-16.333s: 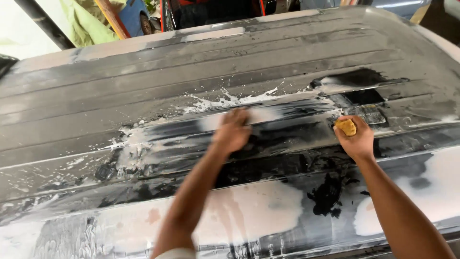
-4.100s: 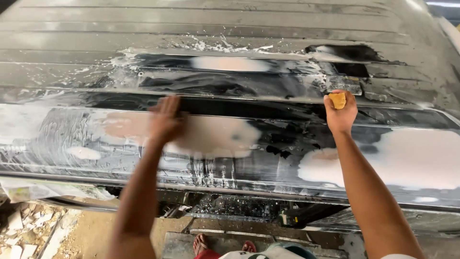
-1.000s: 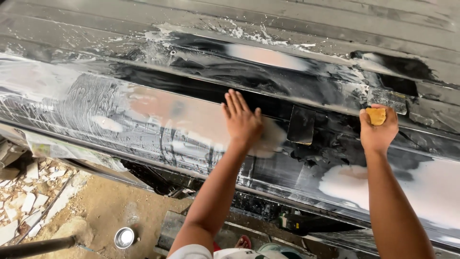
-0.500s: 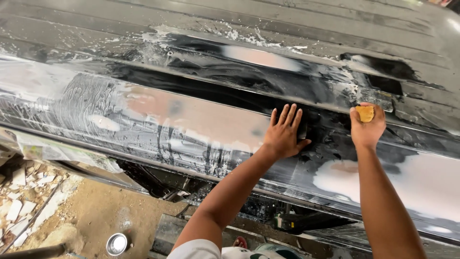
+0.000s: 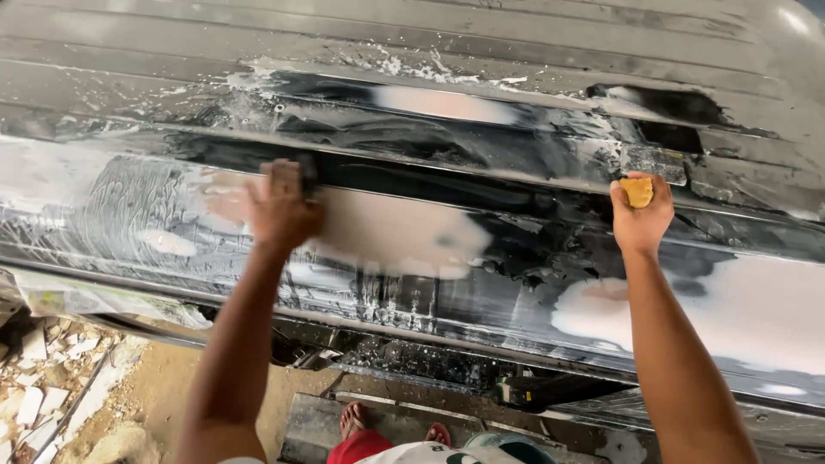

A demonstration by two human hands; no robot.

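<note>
Suds and pale sanded patches cover the middle of the car roof (image 5: pixel 481 51); its far ribs look dry. Left hand (image 5: pixel 284 210), blurred, presses near the roof's edge, fingers unclear. Right hand (image 5: pixel 640 219) pinches a yellow sponge (image 5: pixel 637 191).

Wet dark vehicle roof (image 5: pixel 516 51), probably soapy streaks (image 5: pixel 146 215).

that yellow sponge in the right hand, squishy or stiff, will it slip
The sponge looks soft: the right hand wraps it small. The panel is wet and streaked, so it probably glides easily and may be slippery to hold.
</note>
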